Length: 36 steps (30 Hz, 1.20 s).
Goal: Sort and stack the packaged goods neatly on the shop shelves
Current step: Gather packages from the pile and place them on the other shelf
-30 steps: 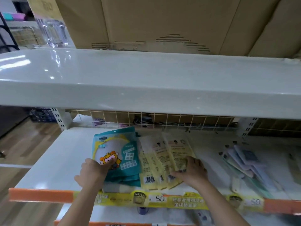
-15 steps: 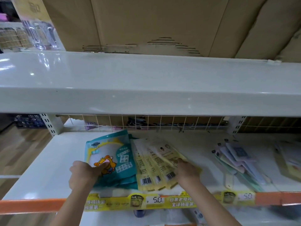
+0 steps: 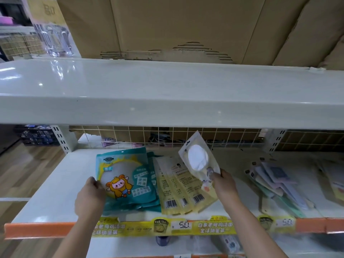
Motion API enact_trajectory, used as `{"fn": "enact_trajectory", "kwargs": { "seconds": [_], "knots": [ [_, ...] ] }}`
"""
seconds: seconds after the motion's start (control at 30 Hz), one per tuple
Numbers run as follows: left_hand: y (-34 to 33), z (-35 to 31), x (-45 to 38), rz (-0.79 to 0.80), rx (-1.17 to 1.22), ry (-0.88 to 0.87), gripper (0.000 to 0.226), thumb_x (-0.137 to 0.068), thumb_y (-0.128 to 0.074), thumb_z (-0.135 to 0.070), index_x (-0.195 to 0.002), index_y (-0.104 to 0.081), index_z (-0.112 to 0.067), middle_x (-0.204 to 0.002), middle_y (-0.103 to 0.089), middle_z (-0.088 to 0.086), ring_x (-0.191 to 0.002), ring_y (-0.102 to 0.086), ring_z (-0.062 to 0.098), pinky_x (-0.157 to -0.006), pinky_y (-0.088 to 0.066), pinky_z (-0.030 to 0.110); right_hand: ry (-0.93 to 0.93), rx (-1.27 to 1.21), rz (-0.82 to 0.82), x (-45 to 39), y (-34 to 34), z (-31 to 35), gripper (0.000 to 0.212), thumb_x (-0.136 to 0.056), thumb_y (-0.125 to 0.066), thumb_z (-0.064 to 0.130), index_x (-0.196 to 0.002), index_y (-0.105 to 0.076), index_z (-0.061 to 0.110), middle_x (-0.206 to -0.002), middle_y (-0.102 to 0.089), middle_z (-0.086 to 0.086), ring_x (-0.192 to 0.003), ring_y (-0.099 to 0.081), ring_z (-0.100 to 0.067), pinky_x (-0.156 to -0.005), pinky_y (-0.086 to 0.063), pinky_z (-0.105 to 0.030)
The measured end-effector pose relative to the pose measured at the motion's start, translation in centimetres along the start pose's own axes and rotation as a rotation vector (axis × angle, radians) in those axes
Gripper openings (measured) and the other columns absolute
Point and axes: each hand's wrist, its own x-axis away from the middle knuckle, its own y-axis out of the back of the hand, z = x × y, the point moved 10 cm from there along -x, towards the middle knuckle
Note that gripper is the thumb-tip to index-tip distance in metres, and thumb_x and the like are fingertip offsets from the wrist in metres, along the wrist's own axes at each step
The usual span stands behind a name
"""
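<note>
Fingers of the right hand (image 3: 224, 185), at centre right of the frame, pinch the lower corner of a pale yellow packet (image 3: 198, 161) and hold it tilted up off the shelf, its clear window and white contents facing the camera. The left hand (image 3: 91, 197), at lower left of centre, curls its fingers over the left edge of the teal packets (image 3: 128, 181), a small stack with a cartoon figure on the top one, and seems to be steadying them. Between the two hands, just right of the teal stack, a fan of yellow packets (image 3: 181, 190) lies back side up, barcodes toward the front lip, each overlapping the next. All of this sits on the white lower shelf (image 3: 55, 185), behind an orange and yellow price strip (image 3: 178, 227). Further right, a looser heap of mixed flat packets (image 3: 275, 185) spreads toward the frame edge. Behind runs a wire grid (image 3: 186, 136); above, an upper shelf (image 3: 167, 94) carries cardboard boxes (image 3: 186, 27) and a clear glass mug (image 3: 54, 40) at upper left. The step in hand looks like turning or re-seating the lifted packet so it matches its neighbours. To do it well, lay it flat and square on the yellow fan with the same face up, then draw the fan together into one pile, edges flush, while the other hand keeps the slippery teal stack from sliding.
</note>
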Motion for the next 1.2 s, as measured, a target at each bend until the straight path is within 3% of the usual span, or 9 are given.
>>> {"fn": "enact_trajectory", "kwargs": {
  "seconds": [0.17,0.3,0.43,0.63,0.8,0.87,0.93,1.1,1.2],
  "knots": [
    [1.3,0.2,-0.2,-0.049,0.034,0.037,0.02,-0.1,-0.035,-0.019,-0.094,-0.047,-0.004,-0.083,-0.054,0.019,-0.077,-0.051,0.036,-0.064,-0.037,0.039,-0.287,-0.123,0.293,1.2,-3.6,-2.9,0.008,-0.08,-0.06,-0.002,-0.088,-0.062,-0.001,-0.076,-0.063,-0.015,-0.071,-0.061,-0.028,-0.064,-0.05,-0.032],
    [0.5,0.0,-0.8,0.05,0.472,0.151,0.017,-0.091,-0.056,-0.014,-0.079,-0.055,-0.002,-0.077,-0.054,0.017,-0.06,-0.046,0.029,-0.061,-0.04,0.035,-0.355,-0.168,0.395,2.2,-5.2,-4.7,0.021,-0.08,-0.065,-0.01,-0.099,-0.065,-0.004,-0.09,-0.072,-0.02,-0.086,-0.069,-0.035,-0.078,-0.057,-0.044],
    [-2.9,0.6,0.0,0.349,0.774,0.445,0.019,-0.077,-0.071,-0.005,-0.09,-0.06,0.005,-0.074,-0.053,0.016,-0.051,-0.042,0.024,-0.038,-0.037,0.019,-0.389,-0.215,0.301,1.2,-5.4,-6.7,0.032,-0.067,-0.066,-0.014,-0.098,-0.066,-0.005,-0.102,-0.069,-0.026,-0.101,-0.065,-0.04,-0.091,-0.052,-0.048],
    [-3.8,-2.9,1.3,0.414,0.995,0.312,0.021,-0.092,-0.043,0.001,-0.11,-0.051,-0.008,-0.092,-0.06,0.02,-0.077,-0.059,0.033,-0.074,-0.051,0.045,-0.254,0.071,0.126,0.7,-3.5,-7.0,0.034,-0.088,-0.057,0.009,-0.122,-0.055,0.009,-0.12,-0.061,-0.009,-0.108,-0.057,-0.025,-0.079,-0.046,-0.025],
    [-2.7,-5.9,3.3,0.322,1.027,0.142,0.02,-0.093,-0.048,-0.009,-0.11,-0.053,-0.018,-0.104,-0.064,0.016,-0.09,-0.062,0.035,-0.088,-0.05,0.052,-0.126,0.142,0.095,0.8,-0.6,-5.8,0.055,-0.093,-0.052,0.017,-0.145,-0.035,0.012,-0.149,-0.036,-0.008,-0.131,-0.043,-0.026,-0.067,-0.051,-0.019],
    [-3.6,-6.9,4.3,0.351,1.074,0.157,0.02,-0.093,-0.048,-0.011,-0.11,-0.054,-0.018,-0.115,-0.062,0.018,-0.1,-0.06,0.037,-0.097,-0.042,0.061,-0.095,0.108,0.088,1.0,1.0,-5.4,0.051,-0.09,-0.053,0.017,-0.139,-0.041,0.011,-0.143,-0.043,-0.006,-0.128,-0.045,-0.026,-0.081,-0.048,-0.025],
    [-4.6,-8.1,5.7,0.379,1.14,0.194,0.02,-0.094,-0.047,-0.012,-0.111,-0.054,-0.018,-0.12,-0.061,0.016,-0.106,-0.059,0.038,-0.098,-0.039,0.064,-0.072,0.038,0.095,1.5,2.8,-5.3,0.04,-0.085,-0.053,0.013,-0.125,-0.048,0.01,-0.13,-0.052,-0.008,-0.114,-0.053,-0.024,-0.073,-0.047,-0.023],
    [-7.5,-11.7,9.5,0.428,1.29,0.233,0.016,-0.098,-0.045,-0.012,-0.09,-0.056,-0.021,-0.122,-0.058,0.009,-0.101,-0.059,0.033,-0.094,-0.042,0.059,-0.04,-0.12,0.068,2.4,8.7,-6.4,0.044,-0.091,-0.048,0.006,-0.134,-0.046,0.018,-0.129,-0.056,-0.001,-0.08,-0.054,-0.002,-0.058,-0.038,-0.011],
    [-11.5,-11.1,11.7,0.448,1.384,0.41,0.008,-0.092,-0.056,-0.025,-0.093,-0.061,-0.03,-0.122,-0.06,0.002,-0.098,-0.06,0.033,-0.085,-0.045,0.064,-0.032,-0.153,0.053,2.6,12.5,-7.9,0.042,-0.089,-0.051,0.003,-0.127,-0.054,0.022,-0.123,-0.063,0.003,-0.096,-0.062,-0.007,-0.069,-0.045,-0.014]
  ]
}}
